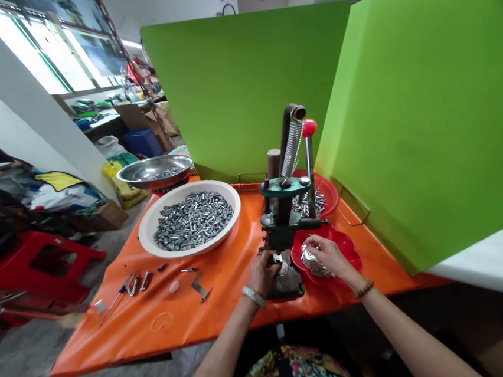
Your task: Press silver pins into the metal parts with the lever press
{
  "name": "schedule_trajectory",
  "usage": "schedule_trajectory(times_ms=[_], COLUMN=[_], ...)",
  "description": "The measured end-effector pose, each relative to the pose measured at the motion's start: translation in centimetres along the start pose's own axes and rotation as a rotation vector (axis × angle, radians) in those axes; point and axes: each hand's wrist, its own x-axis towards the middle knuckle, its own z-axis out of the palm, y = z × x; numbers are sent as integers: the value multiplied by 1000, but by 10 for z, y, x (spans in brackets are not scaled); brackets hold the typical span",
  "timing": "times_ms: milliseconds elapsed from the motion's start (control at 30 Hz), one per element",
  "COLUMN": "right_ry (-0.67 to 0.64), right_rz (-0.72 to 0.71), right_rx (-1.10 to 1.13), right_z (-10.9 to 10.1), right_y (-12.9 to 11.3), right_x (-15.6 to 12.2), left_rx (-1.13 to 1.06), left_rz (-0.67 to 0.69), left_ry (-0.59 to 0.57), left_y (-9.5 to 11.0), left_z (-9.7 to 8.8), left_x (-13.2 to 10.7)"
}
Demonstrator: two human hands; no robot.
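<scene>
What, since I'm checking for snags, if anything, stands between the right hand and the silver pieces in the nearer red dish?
Nothing visible: the right hand is at the silver pieces, and the press stands left of them.

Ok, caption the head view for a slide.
Left hand at a green press, right hand at a red parts dish.

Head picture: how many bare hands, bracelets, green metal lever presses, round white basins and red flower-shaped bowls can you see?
Hands: 2 (bare left hand, bare right hand)
Bracelets: 2 (pale smooth bangle, brown beaded bracelet)
Green metal lever press: 1
Round white basin: 1
Red flower-shaped bowl: 1
Total: 7
</scene>
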Motion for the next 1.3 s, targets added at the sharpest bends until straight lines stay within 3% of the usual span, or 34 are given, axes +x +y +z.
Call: schedule_trajectory(times_ms=[133, 267, 533, 933, 1133, 1300], right_ry=[-103, -132, -73, -29, 111, 114], right_rz=[102, 135, 118, 83, -36, -124], right_rx=[613, 790, 690, 604, 258, 208], right_z=[15, 29, 48, 51, 54, 52], right_y=[-40, -64, -63, -62, -63, -68], right_x=[-8, -7, 6, 7, -2, -5], left_rx=[-25, -38, -43, -56, -31, -32], left_rz=[7, -7, -5, 10, -9, 5], left_ry=[-18, -19, -22, -4, -9, 128], left_y=[2, 4, 1, -1, 0, 11], left_z=[-1, -2, -2, -1, -1, -1], left_x=[-1, -1, -1, 0, -2, -6])
